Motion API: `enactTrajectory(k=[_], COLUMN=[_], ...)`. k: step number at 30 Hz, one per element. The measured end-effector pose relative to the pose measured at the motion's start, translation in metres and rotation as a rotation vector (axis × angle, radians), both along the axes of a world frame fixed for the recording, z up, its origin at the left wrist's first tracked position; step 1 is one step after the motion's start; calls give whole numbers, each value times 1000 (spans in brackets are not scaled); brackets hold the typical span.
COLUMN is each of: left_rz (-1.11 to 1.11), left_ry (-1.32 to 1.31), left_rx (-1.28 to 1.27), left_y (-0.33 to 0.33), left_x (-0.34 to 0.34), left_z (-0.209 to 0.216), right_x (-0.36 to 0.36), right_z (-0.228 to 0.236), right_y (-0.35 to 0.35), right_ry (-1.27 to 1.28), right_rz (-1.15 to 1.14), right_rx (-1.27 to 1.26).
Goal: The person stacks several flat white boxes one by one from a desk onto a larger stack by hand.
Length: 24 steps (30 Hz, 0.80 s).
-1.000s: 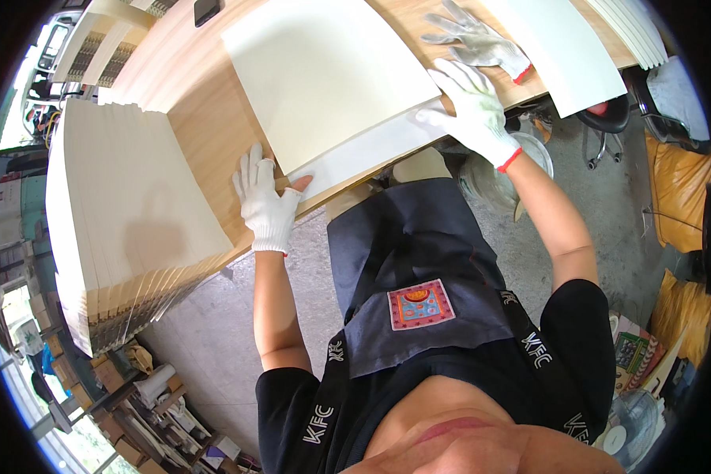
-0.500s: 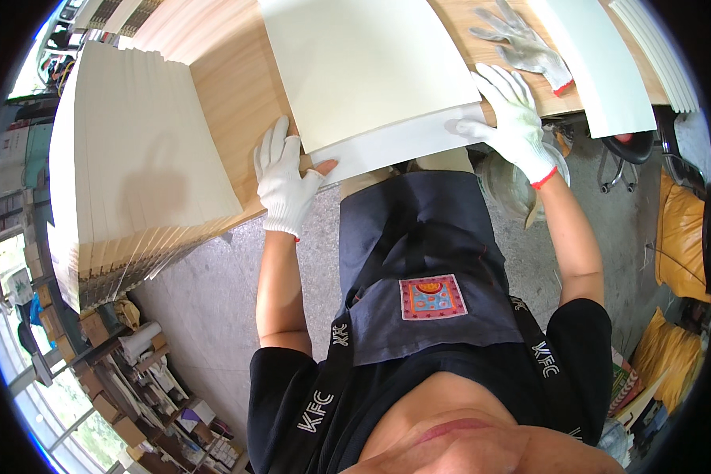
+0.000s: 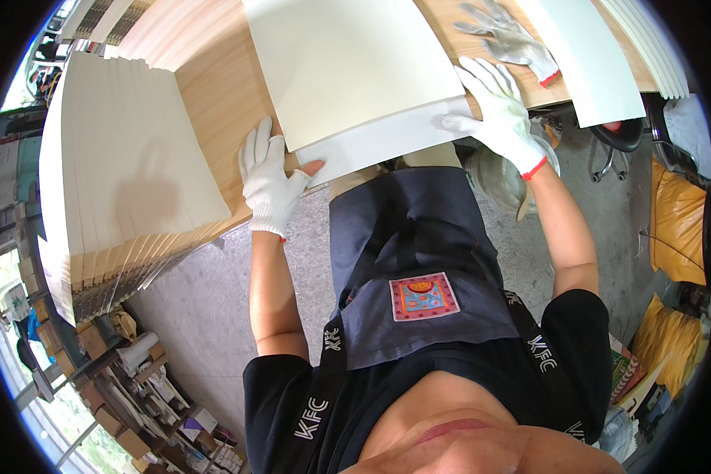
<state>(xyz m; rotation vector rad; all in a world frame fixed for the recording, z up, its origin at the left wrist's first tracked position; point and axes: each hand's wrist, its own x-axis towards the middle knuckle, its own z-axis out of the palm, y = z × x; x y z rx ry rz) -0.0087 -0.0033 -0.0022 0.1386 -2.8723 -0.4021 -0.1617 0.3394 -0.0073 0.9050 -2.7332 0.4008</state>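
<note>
A large cream sheet (image 3: 355, 63) lies on the wooden table, its near edge overlapping a white sheet (image 3: 379, 141) that shows as a strip along the table's front edge. My left hand (image 3: 268, 180), in a white knit glove with a bare thumb tip, rests at the strip's left end. Its thumb lies on the strip and its fingers stretch forward beside the sheets. At the right end, my right hand (image 3: 498, 110), gloved in white with a red cuff, lies flat with fingers extended and its thumb on the strip. Neither hand grasps anything visible.
A tall stack of cream sheets (image 3: 126, 142) stands at the left of the table (image 3: 221, 87). A loose grey-white glove (image 3: 513, 39) lies at the right, beside a long pale sheet (image 3: 584, 63). Below the table are a clear round container (image 3: 494, 178) and a black stool (image 3: 618, 136).
The whole view has shifted slightly, with everything appearing a little further left. Both hands keep about the same places at the ends of the white strip.
</note>
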Motion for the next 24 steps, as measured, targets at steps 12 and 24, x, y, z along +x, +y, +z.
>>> enactTrajectory(k=[12,24], left_rz=[-27,1], left_ry=[4,-52], left_rx=[-1,-29], left_y=[-5,-4], left_x=[-3,-2], left_z=[-1,3], right_x=[-1,-2], right_z=[2,-2], right_y=[1,0], right_ry=[-28,18], right_rz=[-10,12], right_rx=[85,43])
